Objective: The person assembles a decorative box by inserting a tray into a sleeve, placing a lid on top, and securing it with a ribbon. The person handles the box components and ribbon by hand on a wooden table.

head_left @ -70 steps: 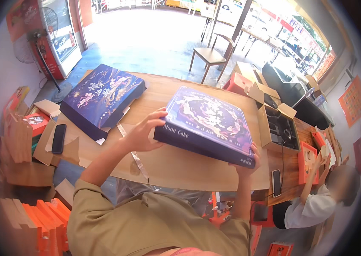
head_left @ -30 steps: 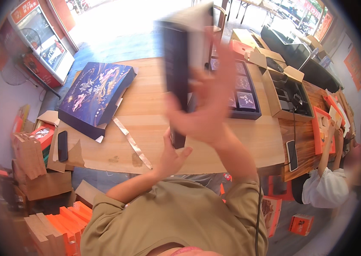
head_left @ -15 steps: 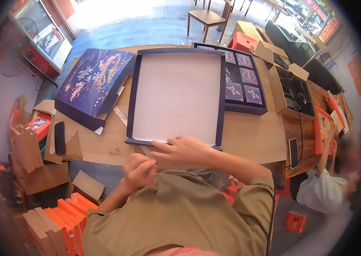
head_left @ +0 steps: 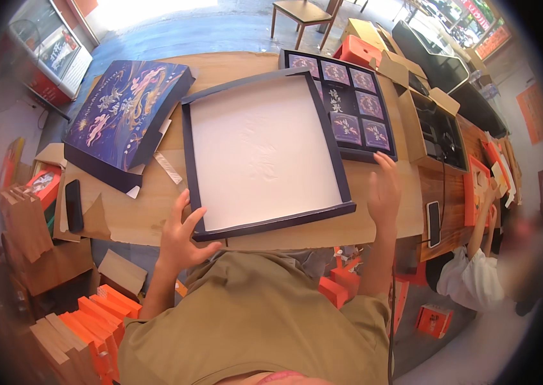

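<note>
Lid point(head_left: 262, 151) lies inverted on table point(head_left: 123, 212), beside tray point(head_left: 348, 109). Left hand point(head_left: 178, 234) open at lid corner; right hand point(head_left: 384, 192) open, free. Next likely: grip lid edges squarely.

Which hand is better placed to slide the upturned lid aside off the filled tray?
Left, probably. The left hand already rests on the near left corner of the upturned lid. The right hand lies flat on the table, beside the lid's right edge and just below the filled tray.
</note>
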### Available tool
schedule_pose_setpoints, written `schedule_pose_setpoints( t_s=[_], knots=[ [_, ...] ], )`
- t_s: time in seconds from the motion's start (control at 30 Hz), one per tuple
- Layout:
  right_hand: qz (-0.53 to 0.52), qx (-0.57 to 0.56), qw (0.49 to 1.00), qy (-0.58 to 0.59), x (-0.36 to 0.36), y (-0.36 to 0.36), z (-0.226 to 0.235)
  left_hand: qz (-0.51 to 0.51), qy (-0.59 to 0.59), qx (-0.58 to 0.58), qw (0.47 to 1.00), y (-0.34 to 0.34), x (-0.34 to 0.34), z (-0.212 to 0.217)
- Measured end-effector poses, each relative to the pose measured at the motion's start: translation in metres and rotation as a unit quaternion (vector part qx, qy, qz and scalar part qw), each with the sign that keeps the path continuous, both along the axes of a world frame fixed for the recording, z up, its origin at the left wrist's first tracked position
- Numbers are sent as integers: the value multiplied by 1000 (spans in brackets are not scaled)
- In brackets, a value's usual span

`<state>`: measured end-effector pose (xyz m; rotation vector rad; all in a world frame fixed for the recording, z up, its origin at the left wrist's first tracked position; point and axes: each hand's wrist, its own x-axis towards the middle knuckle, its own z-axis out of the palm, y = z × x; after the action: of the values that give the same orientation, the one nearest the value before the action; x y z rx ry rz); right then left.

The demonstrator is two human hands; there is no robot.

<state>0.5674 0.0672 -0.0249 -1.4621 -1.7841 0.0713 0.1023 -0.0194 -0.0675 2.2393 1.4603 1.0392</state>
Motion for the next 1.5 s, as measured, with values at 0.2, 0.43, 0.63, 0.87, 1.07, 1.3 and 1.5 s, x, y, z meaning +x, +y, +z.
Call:
schedule_pose_setpoints(
  t_s=[0.2,0.43,0.63,0.87,1.07,1.3,1.5],
  knots=[
    [-4,1,966,-257,3,46,-24,5,12,-18,1000,0,-3,-18],
    [-63,10,975,-214,59,104,-46,-17,55,-38,998,13,-34,-4],
    [-23,33,993,-115,32,71,-23,-32,101,-48,993,16,-40,14],
    [245,-147,957,61,-41,-60,-17,-36,109,-59,992,10,-54,9],
    [237,-107,966,5,-61,-86,-45,-26,115,-18,993,-2,-71,3],
    [-17,-22,1000,1,-44,3,-21,-14,95,10,995,-3,-69,-11],
    [-83,-56,980,-174,-13,105,-32,-11,70,18,997,-5,-69,-13]
  ],
)
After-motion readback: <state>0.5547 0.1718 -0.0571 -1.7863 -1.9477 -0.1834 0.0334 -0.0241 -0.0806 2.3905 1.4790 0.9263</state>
